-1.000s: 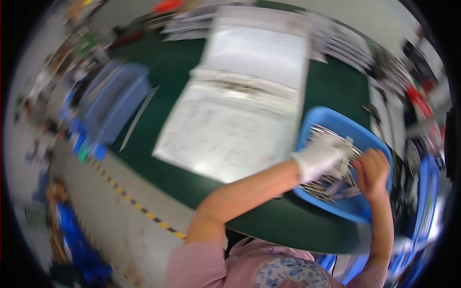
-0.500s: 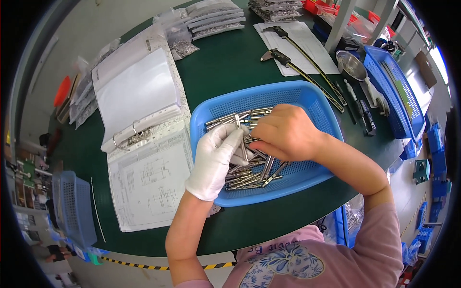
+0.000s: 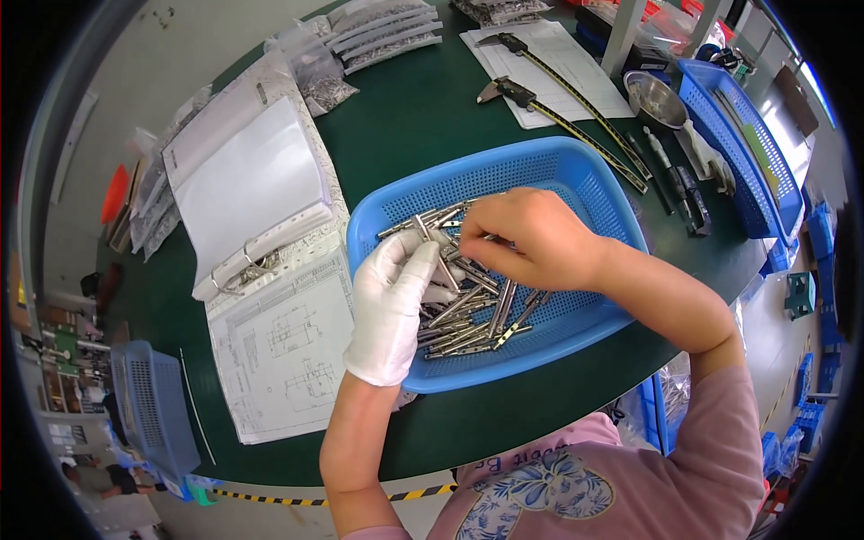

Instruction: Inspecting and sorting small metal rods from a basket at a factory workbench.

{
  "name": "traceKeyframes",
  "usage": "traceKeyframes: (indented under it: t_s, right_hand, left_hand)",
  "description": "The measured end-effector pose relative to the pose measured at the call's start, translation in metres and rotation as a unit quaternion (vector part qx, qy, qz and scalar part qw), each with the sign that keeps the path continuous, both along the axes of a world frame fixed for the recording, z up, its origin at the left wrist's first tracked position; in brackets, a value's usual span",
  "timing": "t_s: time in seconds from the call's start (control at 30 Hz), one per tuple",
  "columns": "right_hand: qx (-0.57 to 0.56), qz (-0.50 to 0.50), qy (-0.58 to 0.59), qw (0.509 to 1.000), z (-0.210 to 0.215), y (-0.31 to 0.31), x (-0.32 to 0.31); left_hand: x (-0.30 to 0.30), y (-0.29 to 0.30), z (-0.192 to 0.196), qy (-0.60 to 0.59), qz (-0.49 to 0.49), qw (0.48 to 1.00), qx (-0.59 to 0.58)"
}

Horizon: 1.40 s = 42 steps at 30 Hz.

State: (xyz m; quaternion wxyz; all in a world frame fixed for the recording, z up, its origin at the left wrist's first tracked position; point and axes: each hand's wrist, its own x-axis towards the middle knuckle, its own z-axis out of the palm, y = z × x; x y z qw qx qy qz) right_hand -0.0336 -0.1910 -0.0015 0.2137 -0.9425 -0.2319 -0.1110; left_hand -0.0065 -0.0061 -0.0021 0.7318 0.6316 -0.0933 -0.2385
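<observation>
My left hand point(image 3: 393, 301), in a white glove, pinches a slim metal rod point(image 3: 436, 256) between thumb and fingers, the rod tilted. My bare right hand point(image 3: 531, 236) is beside it with fingers curled in; what they hold, if anything, is hidden. Both hands are over a blue perforated plastic basket point(image 3: 562, 326). Many loose metal rods point(image 3: 468, 331) lie heaped in it, some with small holes near the ends. The right hand covers part of the heap.
Left of the basket lies an open ring binder point(image 3: 256, 193) with a drawing sheet point(image 3: 292, 351). Two digital calipers point(image 3: 509, 88) rest on papers behind. Farther right are a metal bowl point(image 3: 657, 99), a white glove point(image 3: 709, 157) and another blue basket point(image 3: 747, 148). Bagged parts point(image 3: 382, 36) are stacked behind.
The left hand and its rod have shifted slightly left, with the rod now more tilted. My right hand has moved a little left, fingers still curled. The whole view has shifted slightly.
</observation>
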Motion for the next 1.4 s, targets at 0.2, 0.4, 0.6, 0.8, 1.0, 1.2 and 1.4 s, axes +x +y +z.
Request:
traceKeyframes:
  t_s: [0.2,0.4,0.6,0.8,1.0,1.2,1.4]
  right_hand:
    - [0.17,-0.021,0.038,0.984,0.008,0.004,-0.005]
    - [0.228,-0.017,0.067,0.971,0.005,0.006,-0.004]
    - [0.218,-0.009,0.074,0.973,0.004,0.005,-0.004]
    - [0.095,-0.023,0.152,0.984,0.008,0.0,-0.001]
    - [0.071,-0.033,0.132,0.988,0.005,0.003,-0.002]
    - [0.098,-0.035,0.201,0.974,0.017,0.01,-0.008]
    - [0.215,-0.037,0.164,0.962,0.008,0.008,-0.008]
  left_hand:
    - [-0.001,0.0,0.0,0.002,0.007,1.0,0.002]
    - [0.001,0.003,-0.001,-0.004,-0.003,1.0,0.004]
    - [-0.001,-0.001,0.0,0.002,0.006,1.0,0.003]
    - [0.001,-0.002,0.0,-0.006,0.002,1.0,0.005]
    - [-0.001,0.0,0.002,0.003,-0.002,1.0,0.015]
    - [-0.002,0.005,0.0,0.004,-0.011,1.0,0.005]
    - [-0.003,0.003,-0.002,-0.002,-0.014,1.0,0.011]
